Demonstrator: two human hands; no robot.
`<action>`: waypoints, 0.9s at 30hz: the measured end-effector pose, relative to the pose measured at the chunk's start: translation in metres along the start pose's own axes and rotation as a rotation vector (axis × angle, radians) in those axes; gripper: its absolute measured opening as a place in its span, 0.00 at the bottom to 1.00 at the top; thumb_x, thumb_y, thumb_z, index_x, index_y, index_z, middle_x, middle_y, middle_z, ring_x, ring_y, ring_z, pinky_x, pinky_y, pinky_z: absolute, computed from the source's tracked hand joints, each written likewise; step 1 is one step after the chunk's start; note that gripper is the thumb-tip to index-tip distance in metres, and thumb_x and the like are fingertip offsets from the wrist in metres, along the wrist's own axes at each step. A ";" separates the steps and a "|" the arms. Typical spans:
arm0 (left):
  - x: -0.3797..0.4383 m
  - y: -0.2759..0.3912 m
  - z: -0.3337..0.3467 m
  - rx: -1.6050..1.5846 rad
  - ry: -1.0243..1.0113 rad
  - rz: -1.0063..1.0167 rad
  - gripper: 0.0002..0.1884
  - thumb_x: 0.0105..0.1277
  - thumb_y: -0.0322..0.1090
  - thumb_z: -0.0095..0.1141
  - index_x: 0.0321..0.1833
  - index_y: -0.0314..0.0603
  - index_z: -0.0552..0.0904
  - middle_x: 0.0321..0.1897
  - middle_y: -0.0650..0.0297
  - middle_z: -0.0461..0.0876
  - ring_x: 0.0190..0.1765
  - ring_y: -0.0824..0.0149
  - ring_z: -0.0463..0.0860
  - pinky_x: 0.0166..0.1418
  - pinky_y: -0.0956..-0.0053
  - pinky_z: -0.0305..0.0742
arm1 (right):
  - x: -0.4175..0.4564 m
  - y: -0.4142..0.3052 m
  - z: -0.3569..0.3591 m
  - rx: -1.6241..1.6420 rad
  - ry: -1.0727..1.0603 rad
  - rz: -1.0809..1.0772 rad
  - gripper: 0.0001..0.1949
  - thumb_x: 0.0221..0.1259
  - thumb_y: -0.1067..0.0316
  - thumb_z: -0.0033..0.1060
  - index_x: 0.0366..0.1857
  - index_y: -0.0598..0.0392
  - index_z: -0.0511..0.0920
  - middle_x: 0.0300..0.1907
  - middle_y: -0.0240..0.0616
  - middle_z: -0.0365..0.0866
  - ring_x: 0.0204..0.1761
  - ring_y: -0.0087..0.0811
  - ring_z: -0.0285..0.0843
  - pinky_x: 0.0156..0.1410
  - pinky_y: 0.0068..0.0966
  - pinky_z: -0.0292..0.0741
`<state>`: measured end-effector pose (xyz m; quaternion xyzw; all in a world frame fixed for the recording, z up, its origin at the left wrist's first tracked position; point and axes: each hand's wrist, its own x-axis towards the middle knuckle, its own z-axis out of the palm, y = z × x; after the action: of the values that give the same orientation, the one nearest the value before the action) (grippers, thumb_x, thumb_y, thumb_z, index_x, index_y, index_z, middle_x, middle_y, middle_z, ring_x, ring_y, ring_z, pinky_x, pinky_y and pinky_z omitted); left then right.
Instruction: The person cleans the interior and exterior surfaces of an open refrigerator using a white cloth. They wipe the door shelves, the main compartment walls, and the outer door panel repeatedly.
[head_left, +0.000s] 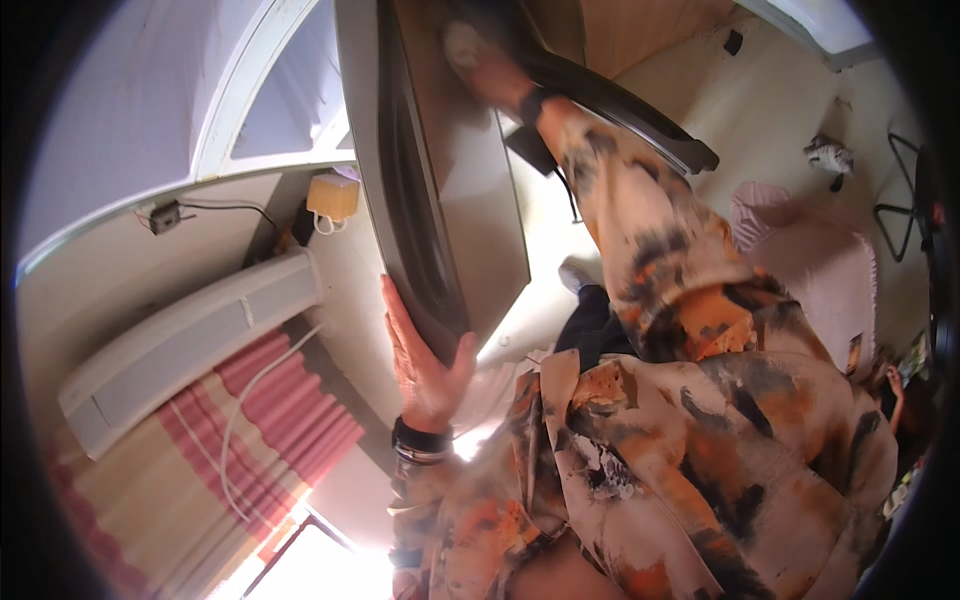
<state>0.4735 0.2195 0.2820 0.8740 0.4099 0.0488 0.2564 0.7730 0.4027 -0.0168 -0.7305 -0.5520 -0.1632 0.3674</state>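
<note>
A large grey panel (480, 187) with a dark moulded edge (412, 180) stands in front of me; it looks like an appliance door. My left hand (431, 367) holds its near corner, fingers along the outer side and thumb at the end. Higher up, my right hand (499, 79) reaches across the panel's face. It is blurred, and a pale patch (463, 46) shows at its fingers; whether that is a cloth cannot be told. Beside my right forearm runs a dark curved bar (630, 109) with a silvery underside.
An air conditioner (195, 345) hangs on the left wall above a pink and cream curtain (270, 420). Near it are a yellow box-like thing (332, 196) and a wired fitting (165, 217). At right are a cat (829, 155), a pink cloth cover (817, 262) and part of another person (896, 386).
</note>
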 end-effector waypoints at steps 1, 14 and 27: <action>0.000 -0.006 -0.002 -0.002 0.008 0.009 0.50 0.50 0.31 0.61 0.73 0.30 0.43 0.71 0.40 0.50 0.70 0.43 0.56 0.74 0.58 0.49 | -0.033 -0.002 -0.008 0.052 -0.084 -0.007 0.16 0.62 0.68 0.49 0.53 0.60 0.72 0.54 0.48 0.73 0.59 0.40 0.70 0.65 0.31 0.66; -0.001 -0.025 -0.001 -0.064 0.123 0.081 0.49 0.55 0.38 0.63 0.74 0.38 0.44 0.59 0.42 0.64 0.58 0.43 0.70 0.58 0.58 0.71 | -0.169 -0.186 -0.217 1.238 -1.237 0.808 0.33 0.49 0.75 0.57 0.64 0.69 0.60 0.56 0.51 0.69 0.57 0.38 0.68 0.60 0.29 0.69; -0.006 -0.014 0.013 -0.093 0.143 -0.051 0.51 0.54 0.43 0.63 0.74 0.40 0.43 0.54 0.44 0.68 0.54 0.45 0.73 0.54 0.59 0.74 | 0.071 -0.150 -0.291 0.629 -0.377 0.157 0.13 0.61 0.56 0.55 0.38 0.56 0.79 0.29 0.38 0.79 0.34 0.33 0.74 0.36 0.30 0.73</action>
<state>0.4636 0.2175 0.2649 0.8447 0.4466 0.1235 0.2677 0.7068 0.2605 0.2790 -0.6393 -0.5755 0.1803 0.4771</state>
